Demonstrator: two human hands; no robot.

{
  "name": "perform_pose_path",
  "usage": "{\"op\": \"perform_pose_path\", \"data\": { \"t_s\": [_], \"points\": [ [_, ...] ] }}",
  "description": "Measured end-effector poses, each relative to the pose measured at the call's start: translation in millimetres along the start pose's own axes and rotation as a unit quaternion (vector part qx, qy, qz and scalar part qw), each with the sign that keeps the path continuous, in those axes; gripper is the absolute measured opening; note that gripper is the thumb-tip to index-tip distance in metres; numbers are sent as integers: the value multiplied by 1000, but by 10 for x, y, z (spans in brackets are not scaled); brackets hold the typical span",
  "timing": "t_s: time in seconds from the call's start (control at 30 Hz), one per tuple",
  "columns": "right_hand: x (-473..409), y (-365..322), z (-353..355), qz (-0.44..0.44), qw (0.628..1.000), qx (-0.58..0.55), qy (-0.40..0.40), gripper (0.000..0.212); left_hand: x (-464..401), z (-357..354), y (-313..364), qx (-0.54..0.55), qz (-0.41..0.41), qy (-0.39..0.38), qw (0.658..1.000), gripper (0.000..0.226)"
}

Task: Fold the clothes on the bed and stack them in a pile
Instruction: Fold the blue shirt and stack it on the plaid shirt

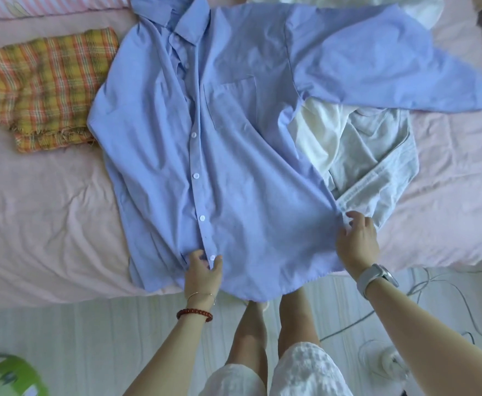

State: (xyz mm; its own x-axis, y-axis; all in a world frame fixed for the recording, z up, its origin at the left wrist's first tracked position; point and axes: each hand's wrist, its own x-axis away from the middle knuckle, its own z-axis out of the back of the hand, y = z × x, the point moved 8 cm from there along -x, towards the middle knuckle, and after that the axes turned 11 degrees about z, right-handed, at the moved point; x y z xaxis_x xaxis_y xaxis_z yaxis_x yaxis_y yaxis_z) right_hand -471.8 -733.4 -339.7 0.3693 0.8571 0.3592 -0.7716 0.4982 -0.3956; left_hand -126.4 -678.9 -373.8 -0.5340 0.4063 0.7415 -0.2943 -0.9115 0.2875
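Nearest the lens: bare knees and white shorts (277, 375) at the bed's edge, two forearms reaching forward. Left hand (204, 271), bead bracelet (194, 314) at the wrist, pinching the button strip at the hem of the blue shirt (205, 155), thumb and fingers curled round the cloth beside the lowest button. Right hand (355, 241), watch (377, 275) on the wrist, at the shirt's right side seam, fingers bent onto the edge; whether truly nipping the cloth or only pressing it, cannot tell.

Outward from there: shirt front-up and buttoned on the pink sheet (48, 210), collar at the far side, hem hanging slightly over the bed's edge. Right side of it draped over a pale crumpled garment (371, 155), one long sleeve (391, 70) flung across and beyond that heap. A folded checked cloth (51, 87) well apart on the left, likely the start of the pile.

Risks, as a judgement only: dragging or flipping the shirt likely to pull the pale garment along, since part of the shirt rests on it. Lumpy underlay likely to give a crooked fold. Loose sleeve liable to bunch or trail. Overhanging hem liable to slip floorward if either hold slackens.
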Motion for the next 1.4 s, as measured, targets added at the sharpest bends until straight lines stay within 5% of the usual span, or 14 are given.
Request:
{"op": "perform_pose_path", "data": {
  "t_s": [0.13,0.27,0.37,0.47,0.6,0.67,0.73,0.83,0.93,1.1,1.23,1.33,1.4],
  "points": [
    [119,-615,-63,203,975,79,44,54,20,212,356,-41,-108,68,991,31],
    [157,-1073,-597,330,913,177,-161,57,-90,229,609,-147,-173,64,972,52],
    [113,-1120,-856,281,894,221,-271,47,-284,297,658,-133,-123,48,982,64],
    [69,-1345,-809,262,912,221,-224,41,-423,548,640,-41,-42,115,992,58],
    [141,-1863,-844,382,898,120,-183,37,-519,876,580,12,61,234,970,61],
    [187,-2138,-869,445,878,64,-165,36,-651,935,530,47,94,227,968,56],
    [241,-2382,-983,491,853,35,-171,42,-801,971,548,91,48,196,975,22],
    [430,-2599,-1419,559,769,128,-283,52,-871,1110,502,143,-11,163,976,41],
    [502,-2628,-1603,589,703,277,-287,46,-877,1391,372,168,-27,164,972,44],
    [365,-2650,-1408,525,783,268,-200,26,-1042,1974,201,229,-1,209,951,23],
    [462,-2780,-1390,466,861,145,-141,5,-1219,2070,336,198,-60,97,974,31],
    [578,-2743,-1730,219,938,-33,-265,28,-1240,2032,345,185,-122,31,975,42],
    [675,-2685,-1900,46,948,-158,-273,30,-1287,2102,245,190,-113,54,974,31]
  ]
}}
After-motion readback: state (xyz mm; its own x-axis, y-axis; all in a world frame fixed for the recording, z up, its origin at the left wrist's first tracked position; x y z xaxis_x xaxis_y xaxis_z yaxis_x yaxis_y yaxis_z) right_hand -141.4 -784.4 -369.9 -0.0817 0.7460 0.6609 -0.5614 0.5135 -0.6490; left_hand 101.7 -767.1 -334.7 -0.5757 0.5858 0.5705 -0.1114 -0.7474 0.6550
